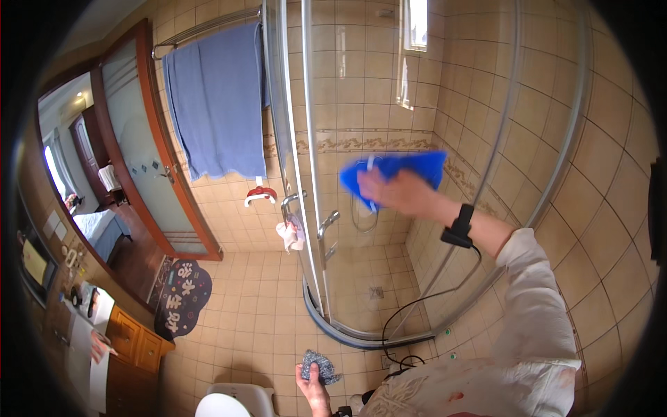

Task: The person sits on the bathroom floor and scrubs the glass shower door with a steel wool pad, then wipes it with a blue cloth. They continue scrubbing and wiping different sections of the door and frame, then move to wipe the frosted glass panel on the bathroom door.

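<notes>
My right hand (400, 192), blurred, grips a bright blue cloth (417, 162) spread in front of the curved glass shower enclosure (365, 281). Whether the cloth presses on the pane cannot be told. Low in the picture, my left hand (313, 387) pinches a grey, mesh-like scouring pad (319, 366) under its thumb. To the left of the cloth stand the enclosure's metal door handles (327, 225). A pink-and-white cloth (289, 235) hangs at one handle. Behind the glass, a shower hose (363, 231) shows partly.
A black cable (417, 301) runs from my right wrist strap down past the enclosure's base. At lower left are a white plastic seat (224, 404), a wooden vanity cabinet (136, 339) and a dark mat (185, 297) by the open door (138, 135). A blue towel (219, 104) hangs on a rail.
</notes>
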Available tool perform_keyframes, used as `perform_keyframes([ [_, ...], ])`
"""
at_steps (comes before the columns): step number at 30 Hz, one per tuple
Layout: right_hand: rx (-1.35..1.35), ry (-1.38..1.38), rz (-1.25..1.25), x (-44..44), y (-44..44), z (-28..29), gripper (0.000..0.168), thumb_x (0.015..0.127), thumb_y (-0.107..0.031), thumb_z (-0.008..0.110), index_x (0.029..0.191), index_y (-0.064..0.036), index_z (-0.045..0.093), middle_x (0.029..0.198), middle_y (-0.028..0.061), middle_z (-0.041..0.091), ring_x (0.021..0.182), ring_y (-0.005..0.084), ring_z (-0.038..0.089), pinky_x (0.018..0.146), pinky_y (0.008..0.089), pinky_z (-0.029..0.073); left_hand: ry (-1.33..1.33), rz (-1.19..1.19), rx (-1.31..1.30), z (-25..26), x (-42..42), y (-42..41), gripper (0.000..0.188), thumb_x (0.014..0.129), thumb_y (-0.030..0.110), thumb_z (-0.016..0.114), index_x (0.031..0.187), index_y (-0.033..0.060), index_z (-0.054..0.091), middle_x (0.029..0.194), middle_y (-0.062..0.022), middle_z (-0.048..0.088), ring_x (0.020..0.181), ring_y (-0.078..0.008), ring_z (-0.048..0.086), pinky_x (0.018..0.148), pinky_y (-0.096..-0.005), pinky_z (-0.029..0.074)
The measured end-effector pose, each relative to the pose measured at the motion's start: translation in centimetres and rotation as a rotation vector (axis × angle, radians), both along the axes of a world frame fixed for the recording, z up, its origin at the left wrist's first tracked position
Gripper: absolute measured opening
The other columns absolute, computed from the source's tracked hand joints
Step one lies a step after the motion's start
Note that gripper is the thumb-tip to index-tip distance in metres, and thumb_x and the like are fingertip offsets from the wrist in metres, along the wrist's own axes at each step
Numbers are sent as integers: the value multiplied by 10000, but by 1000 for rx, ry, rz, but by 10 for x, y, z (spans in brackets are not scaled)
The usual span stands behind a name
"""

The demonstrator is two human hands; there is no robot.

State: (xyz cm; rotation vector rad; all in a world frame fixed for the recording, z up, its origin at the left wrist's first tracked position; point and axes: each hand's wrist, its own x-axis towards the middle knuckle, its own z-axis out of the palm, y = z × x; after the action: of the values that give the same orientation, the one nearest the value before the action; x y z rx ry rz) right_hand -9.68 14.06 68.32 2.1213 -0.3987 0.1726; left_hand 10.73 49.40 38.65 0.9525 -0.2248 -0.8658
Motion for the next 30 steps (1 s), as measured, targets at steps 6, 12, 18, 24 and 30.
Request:
perform_keyframes([
  [6, -240, -365, 1, -9, 19, 129, 552, 791, -65, 582, 1308, -255, 534, 1453, 34, 436, 1293, 228, 449, 792, 450, 461, -70, 11, -43, -2, 24, 9, 171, 884, 57, 661, 969, 77, 513, 874, -13, 587, 775, -115, 548, 696, -286, 486],
  [12, -561, -871, 59, 6, -12, 236, 482, 827, -131, 582, 1304, -182, 534, 1363, 41, 512, 1220, 251, 478, 870, 452, 400, -8, -9, -50, 23, 9, -5, 183, 890, 68, 662, 999, 79, 515, 902, -34, 611, 777, -140, 580, 692, -311, 514],
  [18, -65, -218, 435, 10, -68, 97, 414, 798, -139, 572, 1207, -202, 596, 1314, 62, 550, 1197, 226, 531, 764, 433, 489, -43, -84, -149, -11, 1, -7, 173, 882, 34, 654, 949, 77, 500, 854, -8, 577, 755, -99, 526, 681, -286, 484],
  [24, -718, -1001, 77, -56, -15, 294, 444, 823, -267, 614, 1259, -205, 555, 1315, 4, 531, 1121, 232, 528, 719, 413, 454, -181, -183, -194, 65, 1, 4, 218, 934, 197, 585, 1094, 55, 544, 735, -11, 545, 564, -78, 453, 470, -198, 383],
  [30, -680, -504, 132, -19, -19, 228, 411, 842, -246, 598, 1247, -184, 554, 1303, 27, 540, 1211, 232, 507, 681, 381, 473, -43, -80, -142, 62, -6, -15, 156, 905, 124, 620, 1015, 67, 524, 810, -26, 573, 680, -115, 521, 590, -268, 484],
])
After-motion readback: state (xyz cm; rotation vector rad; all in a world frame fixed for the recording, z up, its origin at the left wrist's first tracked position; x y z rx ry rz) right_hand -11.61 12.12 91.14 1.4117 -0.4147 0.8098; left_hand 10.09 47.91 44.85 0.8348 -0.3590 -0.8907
